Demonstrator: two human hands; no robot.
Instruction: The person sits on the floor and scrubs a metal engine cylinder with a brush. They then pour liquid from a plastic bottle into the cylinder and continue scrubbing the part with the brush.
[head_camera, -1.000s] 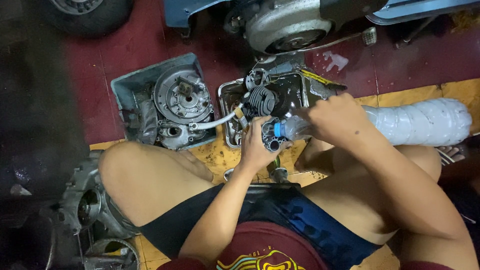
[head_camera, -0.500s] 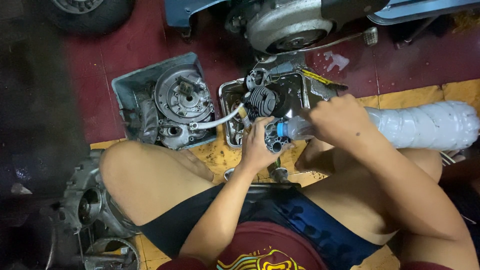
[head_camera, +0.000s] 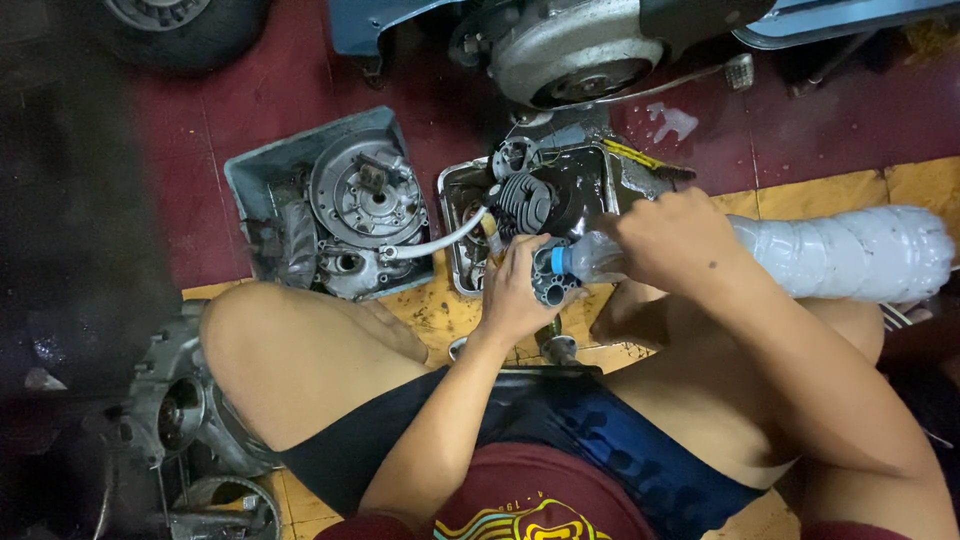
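Fingers (head_camera: 520, 262) of my left hand (head_camera: 515, 295) curl tight around a small grey metal part (head_camera: 549, 283), round and bored with holes, held over the yellow floor (head_camera: 440, 315) just below the steel tray (head_camera: 458, 200). To its left, a grey bin (head_camera: 255, 175) holds a ribbed metal disc (head_camera: 365, 190). In the tray sits a finned black cylinder (head_camera: 525, 200). My right hand (head_camera: 665, 240) wraps closed about the neck of a ridged, cloudy plastic bottle (head_camera: 850, 250), lying level, its blue-ringed mouth touching the part. Both wrists bend inward above my crossed legs.
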